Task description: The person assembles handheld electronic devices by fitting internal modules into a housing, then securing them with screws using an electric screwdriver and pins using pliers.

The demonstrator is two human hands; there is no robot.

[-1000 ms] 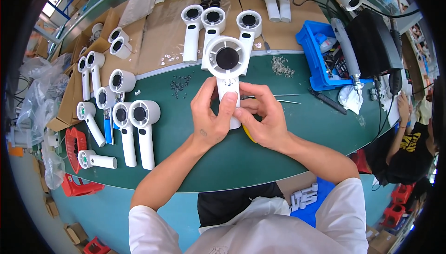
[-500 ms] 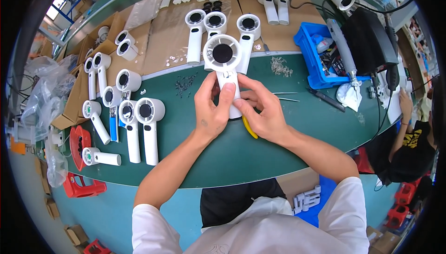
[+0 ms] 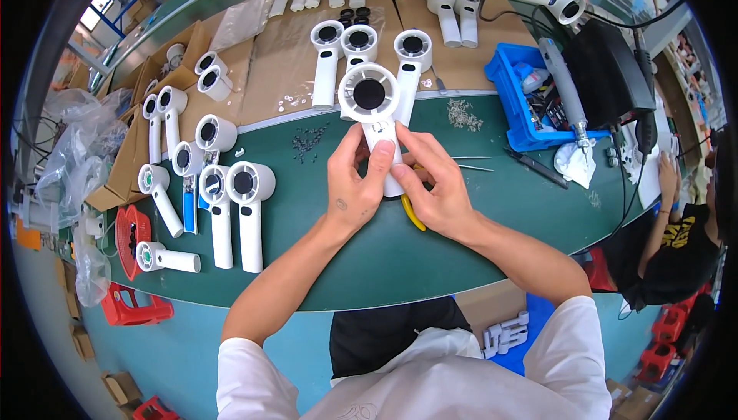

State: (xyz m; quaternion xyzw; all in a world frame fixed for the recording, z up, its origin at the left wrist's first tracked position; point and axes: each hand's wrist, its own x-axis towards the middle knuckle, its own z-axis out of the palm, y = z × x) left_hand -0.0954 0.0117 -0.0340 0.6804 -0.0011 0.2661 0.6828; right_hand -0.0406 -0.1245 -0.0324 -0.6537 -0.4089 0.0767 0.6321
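Note:
A white handheld fan (image 3: 370, 95) with a round black centre stands upright between my two hands, its head pointing away from me. My left hand (image 3: 356, 182) is closed round the left side of its handle, thumb along the front. From the other side my right hand (image 3: 435, 189) grips the lower handle with thumb and fingers. A curved yellow tool handle (image 3: 413, 213) shows beneath my right hand; the rest of that tool is mostly hidden. Just behind the held fan are more white fans (image 3: 413, 45). Thin metal tweezers (image 3: 473, 162) lie to the right.
Several white fans (image 3: 250, 220) lie at left beside a red basket (image 3: 134, 242). Dark screws (image 3: 307, 142) and silver screws (image 3: 464, 115) form small piles. A blue bin (image 3: 511, 105), a black pen-like tool (image 3: 536, 167) and a white tissue (image 3: 574, 163) are at right. Another person (image 3: 669, 235) sits far right.
Both hands keep their grip on the fan. The view has shifted slightly, and the fan and hands appear a little lower; nothing has been taken up or let go.

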